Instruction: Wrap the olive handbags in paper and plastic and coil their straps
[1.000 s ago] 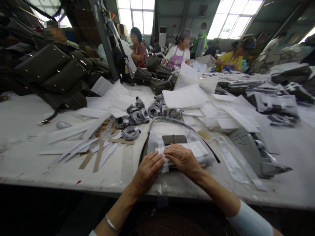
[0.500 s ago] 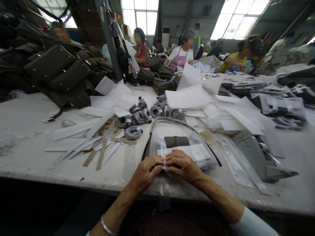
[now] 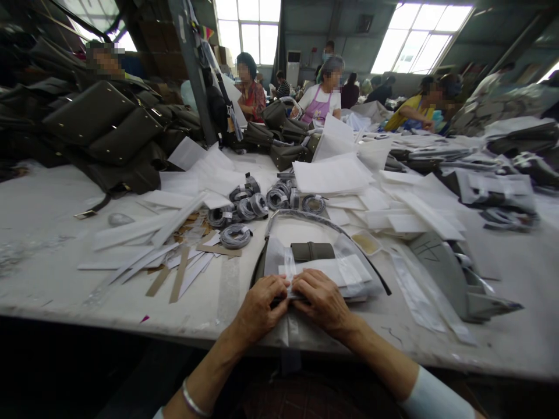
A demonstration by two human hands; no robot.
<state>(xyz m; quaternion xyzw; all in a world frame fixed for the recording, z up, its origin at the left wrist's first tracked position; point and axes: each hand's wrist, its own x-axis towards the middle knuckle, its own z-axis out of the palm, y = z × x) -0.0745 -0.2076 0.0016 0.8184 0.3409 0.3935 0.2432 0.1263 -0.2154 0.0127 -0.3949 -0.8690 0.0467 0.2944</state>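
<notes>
In front of me on the table lies a dark olive handbag (image 3: 312, 251), partly covered by white wrapping sheet (image 3: 345, 270). Its plastic-wrapped handle (image 3: 314, 216) arches away from me. My left hand (image 3: 261, 302) is closed on the near edge of the bag, thumb below and fingers curled over the top. Beside it, nearly touching, my right hand (image 3: 322, 301) grips the same edge and its wrapping. A strip of clear film (image 3: 288, 259) runs up between the hands over the wrapping. The fingers' undersides are hidden.
Coiled wrapped straps (image 3: 236, 235) lie beyond the bag. White foam sheets (image 3: 332, 174), card strips (image 3: 179, 273) and a small dish (image 3: 365, 241) lie around. A grey board piece (image 3: 441, 262) stands right. Dark bags (image 3: 100, 122) are heaped left; several co-workers sit across the table.
Both hands stay on the bag's near edge and have shifted very slightly. The bag stays in place. In the background, a standing person and seated co-workers have moved a little.
</notes>
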